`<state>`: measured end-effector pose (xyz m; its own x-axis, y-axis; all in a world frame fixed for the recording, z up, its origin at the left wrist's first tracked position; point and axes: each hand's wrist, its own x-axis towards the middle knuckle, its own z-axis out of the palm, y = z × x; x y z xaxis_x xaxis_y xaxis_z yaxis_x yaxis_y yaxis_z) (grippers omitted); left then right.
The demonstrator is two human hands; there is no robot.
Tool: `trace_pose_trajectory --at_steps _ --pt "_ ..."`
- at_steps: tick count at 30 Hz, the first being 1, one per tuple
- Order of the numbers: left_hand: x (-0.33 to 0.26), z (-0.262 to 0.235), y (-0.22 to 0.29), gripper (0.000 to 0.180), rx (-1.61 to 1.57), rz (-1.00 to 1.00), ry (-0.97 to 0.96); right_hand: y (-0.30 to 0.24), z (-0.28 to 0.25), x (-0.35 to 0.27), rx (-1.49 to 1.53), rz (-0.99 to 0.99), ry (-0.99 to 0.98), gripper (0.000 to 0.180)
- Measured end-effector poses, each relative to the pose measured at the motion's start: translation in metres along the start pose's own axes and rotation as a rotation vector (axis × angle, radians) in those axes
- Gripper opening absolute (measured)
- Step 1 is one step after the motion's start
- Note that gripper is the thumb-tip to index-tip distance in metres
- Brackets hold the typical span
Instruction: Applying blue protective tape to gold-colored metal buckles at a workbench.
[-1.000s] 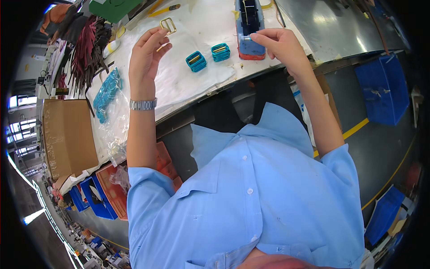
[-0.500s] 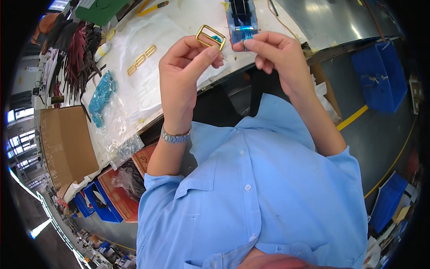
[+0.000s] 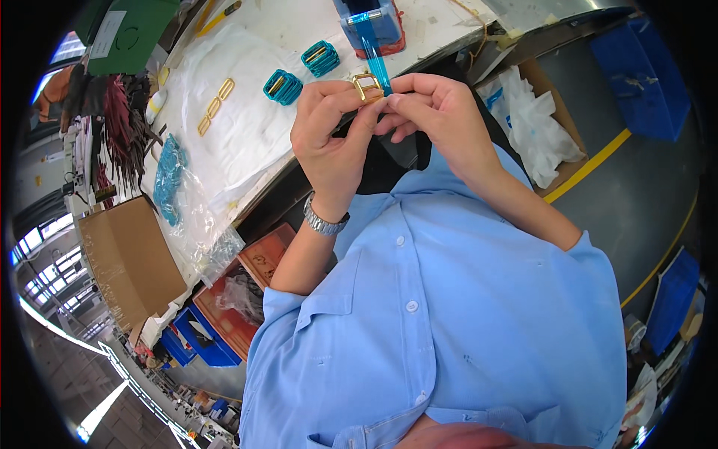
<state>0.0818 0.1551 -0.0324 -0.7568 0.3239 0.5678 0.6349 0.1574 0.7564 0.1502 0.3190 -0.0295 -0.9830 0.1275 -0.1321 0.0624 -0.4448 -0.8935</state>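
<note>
My left hand (image 3: 329, 142) pinches a gold rectangular buckle (image 3: 358, 88) between thumb and fingers. Close against it, my right hand (image 3: 443, 112) grips the end of a clear blue tape (image 3: 375, 58). That tape runs taut from a dispenser (image 3: 387, 31) at the table's edge down to the buckle's right side. Fingertips hide where tape and buckle meet. On the white sheet left of the dispenser lie two buckles bound in teal, one nearer my left hand (image 3: 283, 87) and one farther off (image 3: 320, 58). Three bare gold buckles (image 3: 215, 108) rest in a row farther left.
A clear plastic bag with teal pieces (image 3: 170, 176) lies at the table's left. Beyond it are a cardboard box (image 3: 131, 254), dark red leather strips (image 3: 127, 97) and a green box (image 3: 123, 34). A carton of white plastic (image 3: 540, 120) stands below the table's right side.
A length of tape now stretches out of the dispenser. My hands have come together at the buckle. With the view shifted, the two teal-bound buckles now show.
</note>
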Motion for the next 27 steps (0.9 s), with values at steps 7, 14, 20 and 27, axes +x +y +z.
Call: trace_pose_trajectory --at_steps 7,14,20,27 --pt "0.003 -0.003 -0.003 0.018 0.087 -0.011 -0.078 0.001 0.0 -0.005 0.041 0.017 -0.012 0.026" --pt "0.008 -0.006 -0.003 0.016 0.073 -0.047 -0.177 0.005 -0.012 0.0 0.233 0.245 -0.065 0.03" --pt "0.009 -0.009 0.0 0.014 0.019 -0.132 -0.207 0.011 -0.016 0.005 0.415 0.413 -0.053 0.025" --pt "0.01 -0.008 0.009 0.018 0.145 -0.021 -0.191 0.016 -0.021 0.009 0.494 0.439 -0.054 0.016"
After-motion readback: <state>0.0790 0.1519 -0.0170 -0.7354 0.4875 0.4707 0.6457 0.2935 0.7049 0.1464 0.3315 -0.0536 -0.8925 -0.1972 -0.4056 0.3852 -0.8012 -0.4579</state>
